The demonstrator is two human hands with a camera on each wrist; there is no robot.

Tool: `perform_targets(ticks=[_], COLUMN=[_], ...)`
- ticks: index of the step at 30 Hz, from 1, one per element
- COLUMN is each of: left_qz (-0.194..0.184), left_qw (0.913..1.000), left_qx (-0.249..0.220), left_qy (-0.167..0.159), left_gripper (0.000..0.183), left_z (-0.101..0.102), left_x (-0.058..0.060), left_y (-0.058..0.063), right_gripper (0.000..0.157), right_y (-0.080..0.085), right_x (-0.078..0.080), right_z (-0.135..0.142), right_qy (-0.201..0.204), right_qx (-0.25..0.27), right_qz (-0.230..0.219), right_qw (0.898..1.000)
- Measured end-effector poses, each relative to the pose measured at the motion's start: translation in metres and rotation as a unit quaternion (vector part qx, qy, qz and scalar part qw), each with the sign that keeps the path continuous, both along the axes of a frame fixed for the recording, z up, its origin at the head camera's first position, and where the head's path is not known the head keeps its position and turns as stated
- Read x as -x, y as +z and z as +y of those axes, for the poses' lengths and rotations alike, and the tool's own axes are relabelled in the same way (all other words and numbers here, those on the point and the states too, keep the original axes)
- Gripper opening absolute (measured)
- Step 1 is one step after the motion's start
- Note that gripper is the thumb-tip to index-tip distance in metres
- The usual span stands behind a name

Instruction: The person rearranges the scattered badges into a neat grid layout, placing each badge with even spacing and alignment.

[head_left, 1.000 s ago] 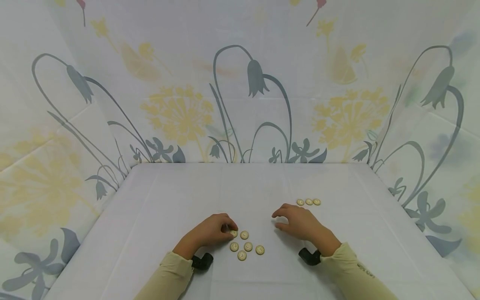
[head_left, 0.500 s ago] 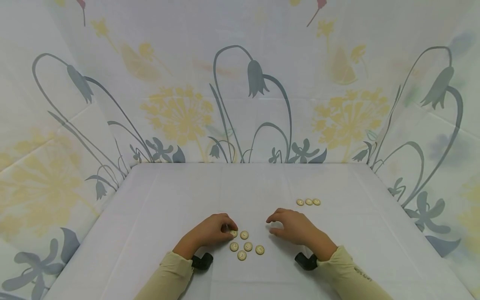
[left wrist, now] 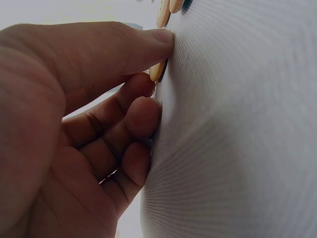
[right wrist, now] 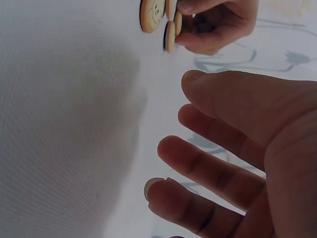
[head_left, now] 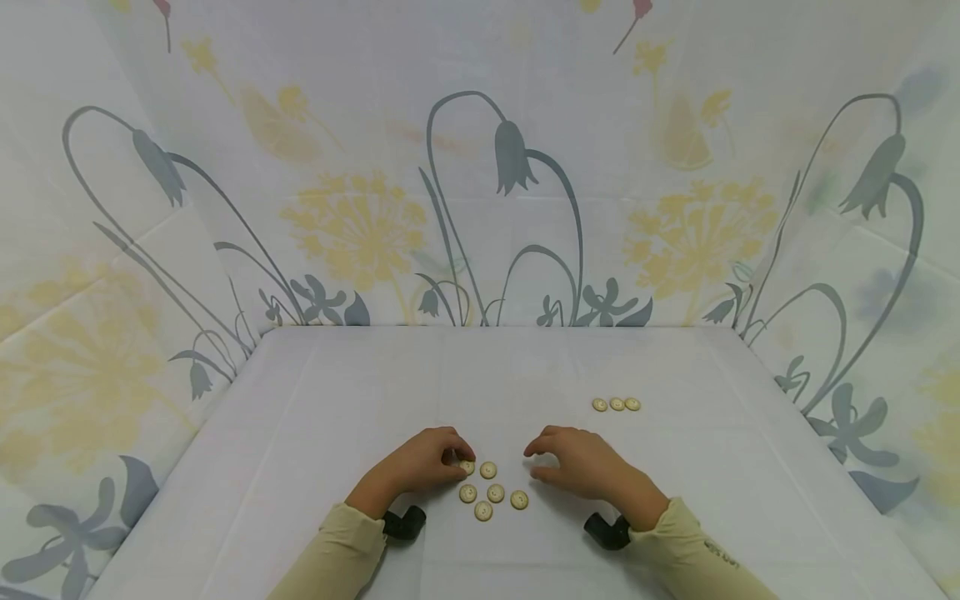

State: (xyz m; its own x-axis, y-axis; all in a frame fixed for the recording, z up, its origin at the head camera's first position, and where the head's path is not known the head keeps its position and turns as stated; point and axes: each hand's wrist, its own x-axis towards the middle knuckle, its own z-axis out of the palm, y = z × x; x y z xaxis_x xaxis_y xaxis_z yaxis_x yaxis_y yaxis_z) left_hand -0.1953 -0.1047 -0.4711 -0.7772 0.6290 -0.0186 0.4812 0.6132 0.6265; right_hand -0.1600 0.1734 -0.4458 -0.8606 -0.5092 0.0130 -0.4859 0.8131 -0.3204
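Observation:
Several small round pale-yellow discs lie in a cluster on the white table. One nearer disc (right wrist: 151,14) shows a drawn smiling face in the right wrist view. My left hand (head_left: 422,460) pinches the cluster's far-left disc (head_left: 467,468) between thumb and fingers, low on the cloth; in the left wrist view its edge (left wrist: 157,71) shows under the thumb. To the right of the cluster, my right hand (head_left: 588,467) hovers above the table with thumb and fingers apart, holding nothing. Its nearest disc (head_left: 519,500) lies a short way to the left.
A row of three similar discs (head_left: 617,404) lies farther back, beyond the right hand. White cloth covers the table (head_left: 337,375). Behind it and at both sides hangs a flower-printed curtain (head_left: 480,167).
My right hand has drifted left and a little nearer to me, away from the row of three and towards the cluster. The left hand and the discs have stayed in place.

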Motion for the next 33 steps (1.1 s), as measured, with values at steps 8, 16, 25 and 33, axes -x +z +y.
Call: perform_targets(ticks=[8, 16, 25, 33], left_qz=[-0.004, -0.010, -0.011, -0.013], left_qw=[1.0000, 0.9999, 0.9999, 0.9999], left_qx=[0.002, 0.003, 0.006, 0.007], left_qy=[0.002, 0.008, 0.008, 0.009], left_gripper=[0.016, 0.016, 0.016, 0.016], left_z=[0.001, 0.001, 0.001, 0.001], left_x=[-0.002, -0.003, -0.003, -0.003], left_y=[0.003, 0.003, 0.005, 0.006], right_gripper=[0.024, 0.025, 0.030, 0.027], right_y=[0.002, 0.003, 0.001, 0.002], right_x=[-0.005, -0.009, -0.010, -0.012], right_z=[-0.007, -0.012, -0.016, -0.021], right_qy=[0.016, 0.033, 0.048, 0.071], right_qx=[-0.001, -0.002, -0.007, -0.009], right_qz=[-0.006, -0.018, -0.025, -0.027], right_qw=[1.000, 0.999, 0.998, 0.997])
